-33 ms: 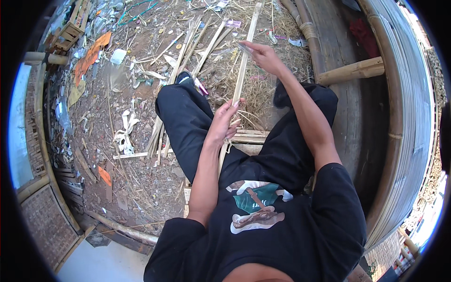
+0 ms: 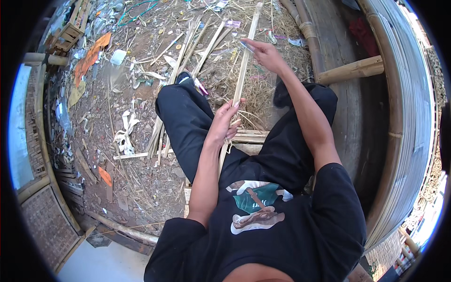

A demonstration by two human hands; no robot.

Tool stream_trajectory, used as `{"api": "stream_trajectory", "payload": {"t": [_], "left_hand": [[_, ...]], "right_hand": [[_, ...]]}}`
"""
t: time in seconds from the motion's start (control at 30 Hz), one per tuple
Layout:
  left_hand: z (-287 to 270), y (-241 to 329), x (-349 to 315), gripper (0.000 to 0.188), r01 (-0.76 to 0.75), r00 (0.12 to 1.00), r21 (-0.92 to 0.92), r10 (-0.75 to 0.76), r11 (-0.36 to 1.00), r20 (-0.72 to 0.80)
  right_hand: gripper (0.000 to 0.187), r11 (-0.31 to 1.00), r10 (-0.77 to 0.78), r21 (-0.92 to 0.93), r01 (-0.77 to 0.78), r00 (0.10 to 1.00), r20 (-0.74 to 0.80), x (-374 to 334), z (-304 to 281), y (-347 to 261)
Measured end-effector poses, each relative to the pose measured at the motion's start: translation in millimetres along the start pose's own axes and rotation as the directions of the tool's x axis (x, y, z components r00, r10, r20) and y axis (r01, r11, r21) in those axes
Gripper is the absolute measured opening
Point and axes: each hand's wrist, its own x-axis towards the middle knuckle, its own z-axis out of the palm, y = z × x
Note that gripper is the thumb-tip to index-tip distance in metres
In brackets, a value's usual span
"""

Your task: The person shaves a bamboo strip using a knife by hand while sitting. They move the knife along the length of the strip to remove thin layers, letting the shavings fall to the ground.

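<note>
- Your legs in loose black cloth trousers (image 2: 185,110) stand spread on either side of the long, flat, pale wooden strip (image 2: 242,70); it slants up from your lap, so a slip toward you could carry an edge into cloth or thigh.
- A scatter of narrow, pale wooden sticks (image 2: 204,56) lies on the ground beyond your left knee; if the strip swings left, its far end could knock or snag on them.
- The strip shows no prop near its far end; pressure so far from the grip could make it bend, twist or split along the grain.
- Your bare left hand (image 2: 223,123) is wrapped around the strip's lower part; a slack hold could let it roll, a raw edge could drive in splinters, and a long downward stroke could reach your fingers.
- Your bare right hand (image 2: 267,57) pinches a small, thin, grey, blade-like tool (image 2: 246,46) by the strip's upper part; I cannot tell whether it touches; a poor angle could make it skid or dig in.
</note>
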Motion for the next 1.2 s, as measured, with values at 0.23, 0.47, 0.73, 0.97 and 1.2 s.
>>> {"api": "stream_trajectory", "payload": {"t": [0.23,0.47,0.73,0.97,1.2], "left_hand": [[-1,-4,0,0.030,-0.025,0.998,0.011,0.024,1.000,0.065],[-3,-11,3,0.035,-0.131,0.991,0.272,0.115,0.953,0.074],[11,44,9,0.042,-0.207,0.977,0.283,0.210,0.937,0.018],[11,26,35,0.029,-0.148,0.986,0.102,0.138,0.984,0.095],[12,17,38,0.024,-0.138,0.990,0.107,0.139,0.985,-0.001]], "right_hand": [[0.043,0.999,0.035,0.004,-0.035,0.963,-0.268,20,-40,-9],[0.041,0.968,0.099,0.247,-0.047,0.975,-0.200,44,-66,-8],[0.039,0.960,-0.026,0.279,0.033,0.999,-0.028,14,-57,-39],[0.039,0.988,0.082,0.130,-0.087,0.996,0.042,-2,-23,-43],[0.044,0.961,-0.100,-0.274,0.046,0.978,-0.184,5,-14,-11]]}}
